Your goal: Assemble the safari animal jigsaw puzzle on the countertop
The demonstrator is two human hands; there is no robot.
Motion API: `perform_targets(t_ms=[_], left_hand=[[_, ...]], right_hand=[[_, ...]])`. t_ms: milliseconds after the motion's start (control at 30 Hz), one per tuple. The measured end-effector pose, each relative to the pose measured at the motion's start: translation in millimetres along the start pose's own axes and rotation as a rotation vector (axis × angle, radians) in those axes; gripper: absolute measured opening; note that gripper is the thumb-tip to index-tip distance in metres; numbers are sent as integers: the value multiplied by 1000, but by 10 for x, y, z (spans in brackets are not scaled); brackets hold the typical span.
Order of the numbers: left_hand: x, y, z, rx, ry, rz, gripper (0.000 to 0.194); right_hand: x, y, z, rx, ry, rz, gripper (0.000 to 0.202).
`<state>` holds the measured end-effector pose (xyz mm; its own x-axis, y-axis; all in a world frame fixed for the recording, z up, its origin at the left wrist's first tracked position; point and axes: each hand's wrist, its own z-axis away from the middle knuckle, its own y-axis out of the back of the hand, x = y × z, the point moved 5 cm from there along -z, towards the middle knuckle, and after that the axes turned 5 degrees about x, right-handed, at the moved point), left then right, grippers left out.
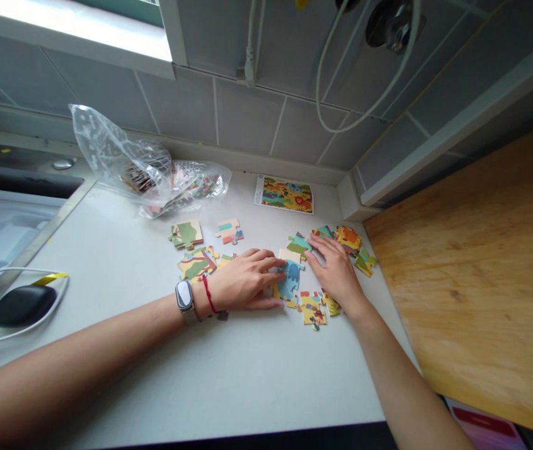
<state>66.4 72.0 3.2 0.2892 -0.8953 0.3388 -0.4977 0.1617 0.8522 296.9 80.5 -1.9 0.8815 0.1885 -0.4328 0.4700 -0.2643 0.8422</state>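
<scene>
My left hand [252,278], with a watch and a red cord at the wrist, lies over puzzle pieces with its fingers apart. Its fingertips touch the left side of a blue elephant piece [291,280]. Fingers spread, my right hand [334,269] rests to the right, its fingertips at the edge of a green and teal piece [298,245]. An orange piece [348,237] and a green one [365,261] lie beyond it. Below are a yellow piece [313,310] and another partly under my right wrist. Green pieces [186,234] and a cream piece [229,230] sit at the left.
A picture card [285,194] lies near the wall, beside a clear plastic bag [154,175] of pieces. At the left are a black device [22,306] with a white cable and a sink. A wooden board [482,269] borders the white counter [247,381] on the right.
</scene>
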Motion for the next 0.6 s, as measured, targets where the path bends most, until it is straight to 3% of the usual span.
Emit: perform_targets(t_ms=[133, 300, 600], left_hand=[[27, 4, -8, -12, -21, 3, 41], [20, -5, -12, 7, -19, 21, 42], [9, 2, 5, -11, -12, 42, 40]], right_hand=[[-51, -18, 9, -58, 57, -25, 41], [-35, -7, -12, -105, 57, -50, 38], [6, 55, -47, -64, 13, -147, 33]])
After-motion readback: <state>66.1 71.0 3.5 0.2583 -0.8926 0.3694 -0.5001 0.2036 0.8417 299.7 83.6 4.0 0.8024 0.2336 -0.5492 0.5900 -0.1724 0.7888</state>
